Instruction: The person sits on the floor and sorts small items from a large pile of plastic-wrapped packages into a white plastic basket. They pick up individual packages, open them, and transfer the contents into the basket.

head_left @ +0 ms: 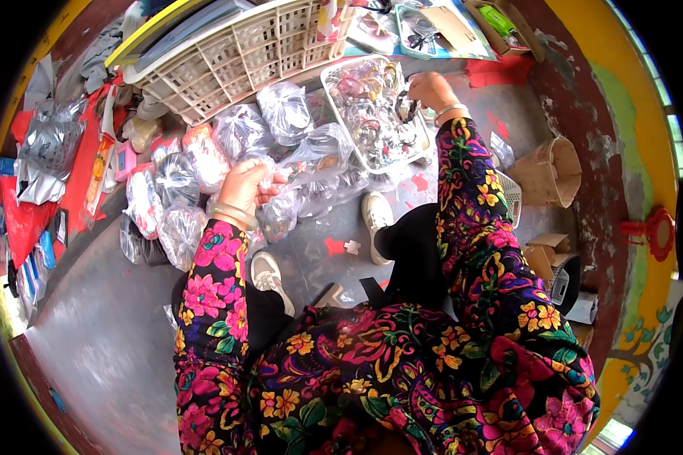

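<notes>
My left hand (pixel 252 186) has its fingers closed on the gathered plastic of a clear bag (pixel 322 155), which stretches away to its right. Around that hand, several filled clear plastic bags (pixel 239 130) lie heaped on the floor. At the right edge of a white tray (pixel 411 161), my right hand (pixel 432 89) is closed, its fingertips partly hidden. A small dark item (pixel 407 108) hangs from them over the tray; its kind is unclear. Heaped in the tray are many small, mostly clear-wrapped pieces (pixel 368 106), some with dark or pink parts.
A large cream plastic crate (pixel 243 57) stands behind the bags. At the right are an open cardboard box (pixel 550 173), a white basket (pixel 511 199) and a black bin (pixel 565 280). Red sheeting with packages (pixel 53 144) lies at the left. My shoes (pixel 377 224) stand near the bags.
</notes>
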A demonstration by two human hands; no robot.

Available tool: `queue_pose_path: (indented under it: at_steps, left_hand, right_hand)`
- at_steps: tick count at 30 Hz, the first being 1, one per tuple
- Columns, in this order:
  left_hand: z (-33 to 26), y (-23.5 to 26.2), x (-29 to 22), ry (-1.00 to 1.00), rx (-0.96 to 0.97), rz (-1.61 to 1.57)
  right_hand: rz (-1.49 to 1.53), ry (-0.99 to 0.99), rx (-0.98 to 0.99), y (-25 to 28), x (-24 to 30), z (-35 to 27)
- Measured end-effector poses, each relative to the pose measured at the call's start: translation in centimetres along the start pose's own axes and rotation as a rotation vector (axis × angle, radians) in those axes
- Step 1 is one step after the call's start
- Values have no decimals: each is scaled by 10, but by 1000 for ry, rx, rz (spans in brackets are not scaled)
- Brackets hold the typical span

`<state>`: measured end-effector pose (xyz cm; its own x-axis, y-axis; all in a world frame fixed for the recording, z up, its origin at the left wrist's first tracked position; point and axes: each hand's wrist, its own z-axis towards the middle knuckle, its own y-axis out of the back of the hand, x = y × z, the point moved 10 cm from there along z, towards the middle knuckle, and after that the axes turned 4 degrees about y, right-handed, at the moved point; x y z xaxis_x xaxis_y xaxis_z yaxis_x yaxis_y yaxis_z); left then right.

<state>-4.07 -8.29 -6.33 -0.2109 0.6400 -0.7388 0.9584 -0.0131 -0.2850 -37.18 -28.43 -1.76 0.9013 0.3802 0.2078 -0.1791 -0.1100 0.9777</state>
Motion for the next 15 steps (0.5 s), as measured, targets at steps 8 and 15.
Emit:
queue_pose_path:
  at_steps: [8, 15]
  left_hand:
    - [-10, 6, -5, -82, -87, -20]
    - [-11, 0, -2, -89, -59, 18]
  right_hand:
    - [1396, -458, 202, -20, 123, -40]
    - [1331, -832, 762, -148, 176, -82]
